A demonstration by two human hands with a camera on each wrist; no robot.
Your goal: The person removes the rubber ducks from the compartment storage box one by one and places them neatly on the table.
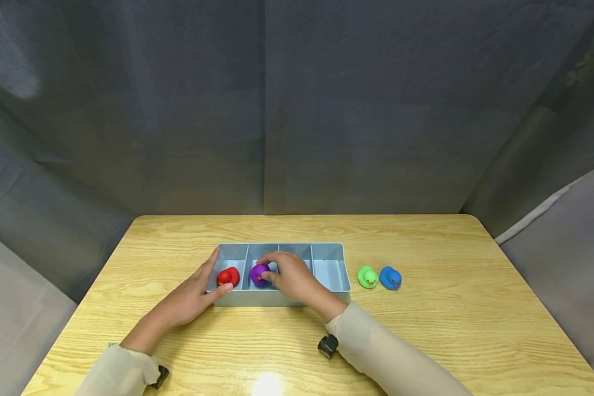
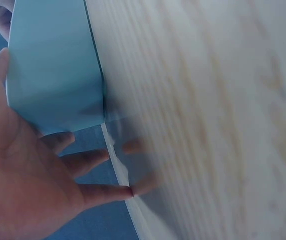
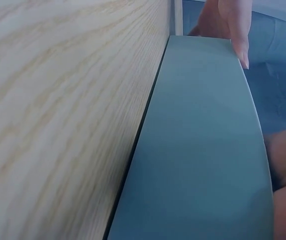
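Note:
A grey-blue box (image 1: 282, 298) with several compartments in a row stands on the table. In its leftmost compartment lies a red toy duck (image 1: 229, 276). My left hand (image 1: 190, 300) rests against the box's left end, the thumb on the front rim and the other fingers spread fairly straight, as the left wrist view also shows. Inside the second compartment from the left, my right hand (image 1: 293, 278) pinches a purple toy duck (image 1: 259, 275) between thumb and fingers. The right wrist view has mostly the box's front wall (image 3: 198, 140), which hides the duck.
To the right of the box, a green toy duck (image 1: 367, 276) and a blue toy duck (image 1: 390, 278) sit side by side on the wooden table (image 1: 450, 330). Dark cloth (image 1: 356, 110) hangs behind the table's far edge.

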